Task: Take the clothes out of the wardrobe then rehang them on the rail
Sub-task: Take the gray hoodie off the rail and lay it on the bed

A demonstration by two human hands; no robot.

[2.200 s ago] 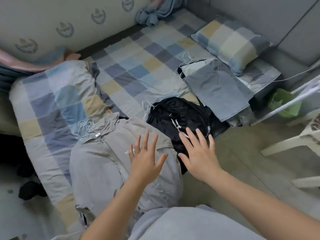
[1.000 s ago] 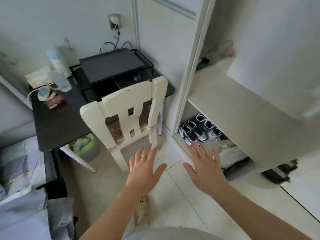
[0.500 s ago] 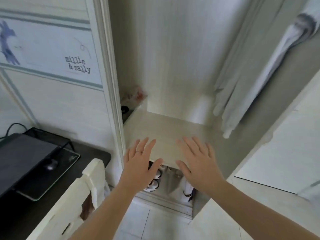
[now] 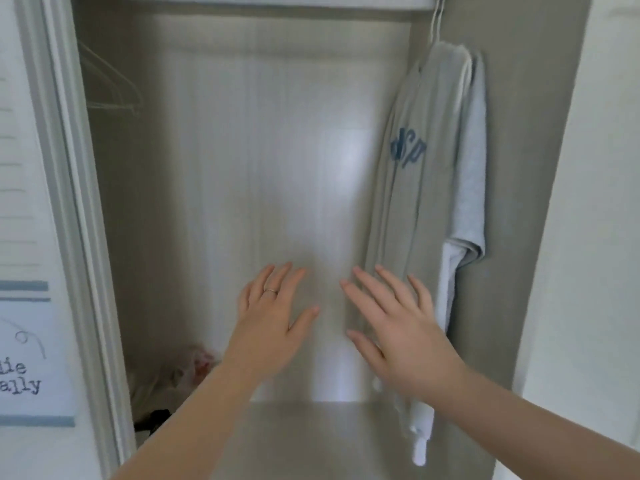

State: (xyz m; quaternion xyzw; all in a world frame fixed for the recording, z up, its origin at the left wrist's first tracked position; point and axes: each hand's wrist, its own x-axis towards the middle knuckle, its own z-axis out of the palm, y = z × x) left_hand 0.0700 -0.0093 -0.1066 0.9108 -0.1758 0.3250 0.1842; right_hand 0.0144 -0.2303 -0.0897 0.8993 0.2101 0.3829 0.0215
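1. Two garments hang at the right end of the wardrobe rail [image 4: 277, 0]: a grey T-shirt [image 4: 405, 209] with blue lettering on the chest, and a paler top [image 4: 467, 188] just behind it, close against the right wall. A white hanger hook [image 4: 435, 19] rises from their shoulders to the rail
2. Both garments hang above and to the right of the hands. The lower part of the grey T-shirt runs down behind the right hand [image 4: 398, 330], and that hand's outer fingers overlap the cloth; whether they touch it cannot be told
3. That right hand is raised with its back to the camera, fingers straight and spread wide, holding nothing
4. Beside it, with a gap between the thumbs, the left hand [image 4: 273, 327] is spread just as wide and grips nothing. It wears a ring [image 4: 270, 290] and sits in front of the bare back panel [image 4: 259, 150], apart from the clothes
5. Bare white hangers [image 4: 110, 84] hang at the left end of the wardrobe
6. On the shelf [image 4: 311, 441], a crumpled pale bundle [image 4: 173, 375] lies in the left corner, partly hidden by the left forearm
7. Left of the opening stand the door frame [image 4: 69, 202] and a panel with printed letters [image 4: 24, 375]
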